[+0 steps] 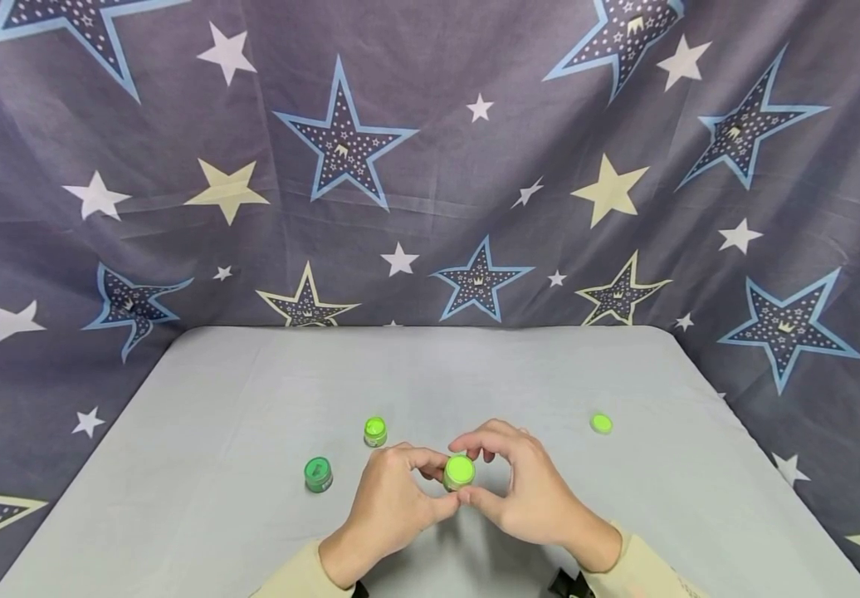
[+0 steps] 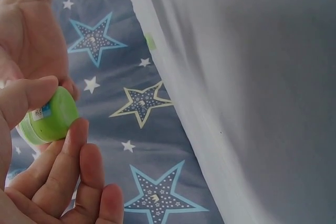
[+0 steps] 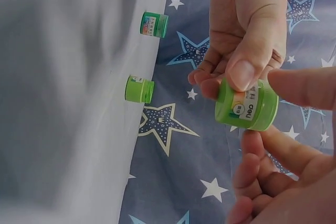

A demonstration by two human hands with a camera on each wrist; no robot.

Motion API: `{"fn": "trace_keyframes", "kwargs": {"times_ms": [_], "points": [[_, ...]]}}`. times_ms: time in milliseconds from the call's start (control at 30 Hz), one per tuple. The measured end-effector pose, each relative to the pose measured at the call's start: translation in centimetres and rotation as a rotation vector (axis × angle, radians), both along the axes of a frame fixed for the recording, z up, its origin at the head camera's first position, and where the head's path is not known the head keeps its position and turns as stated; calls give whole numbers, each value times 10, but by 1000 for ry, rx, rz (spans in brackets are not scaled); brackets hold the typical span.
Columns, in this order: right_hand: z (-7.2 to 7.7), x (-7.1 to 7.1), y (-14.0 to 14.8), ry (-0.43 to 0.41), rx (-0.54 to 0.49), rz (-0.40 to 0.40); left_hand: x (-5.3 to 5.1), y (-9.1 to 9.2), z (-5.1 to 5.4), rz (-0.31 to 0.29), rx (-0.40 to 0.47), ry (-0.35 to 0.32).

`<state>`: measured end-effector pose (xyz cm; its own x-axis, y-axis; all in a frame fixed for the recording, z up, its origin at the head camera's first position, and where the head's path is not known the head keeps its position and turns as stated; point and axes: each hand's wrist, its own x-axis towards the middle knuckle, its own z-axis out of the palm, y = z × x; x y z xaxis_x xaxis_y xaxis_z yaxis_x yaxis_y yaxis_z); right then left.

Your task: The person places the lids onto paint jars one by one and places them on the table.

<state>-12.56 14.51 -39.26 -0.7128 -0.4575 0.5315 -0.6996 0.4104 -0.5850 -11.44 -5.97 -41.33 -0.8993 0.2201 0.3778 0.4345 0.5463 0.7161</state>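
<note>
A small light green paint jar (image 1: 459, 472) with a printed label is between my two hands, just above the table. My left hand (image 1: 398, 492) grips its body with thumb and fingers, as the right wrist view shows. On the other side my right hand (image 1: 530, 490) pinches the jar's rim end between thumb and fingertips. Labelled and pale-rimmed, the same paint jar (image 3: 245, 106) lies tilted across the right wrist view. Part of the paint jar (image 2: 51, 118) is hidden by fingers in the left wrist view.
Another light green jar (image 1: 374, 431) and a dark green jar (image 1: 318, 474) stand left of my hands on the grey-white table (image 1: 198, 515). A light green round lid (image 1: 601, 423) lies to the right. Behind the table hangs a star-patterned cloth (image 1: 430, 166).
</note>
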Motion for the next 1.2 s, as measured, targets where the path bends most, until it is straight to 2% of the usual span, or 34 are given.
{"fn": "trace_keyframes", "kwargs": {"times_ms": [200, 667, 867, 1000, 1200], "points": [[1, -1, 0, -40, -3, 23, 0, 0, 0, -15, -4, 3], [-2, -2, 0, -66, -12, -12, 1, 0, 1, -3, -4, -14], [-3, -2, -1, -120, -33, -13, 1, 0, 1, -1, -5, -17], [-2, -1, -1, -152, -34, -35, 1, 0, 1, 5, -3, -28], [-3, 1, -3, -156, -39, -77, 1, 1, 1, 19, -1, -24]]}}
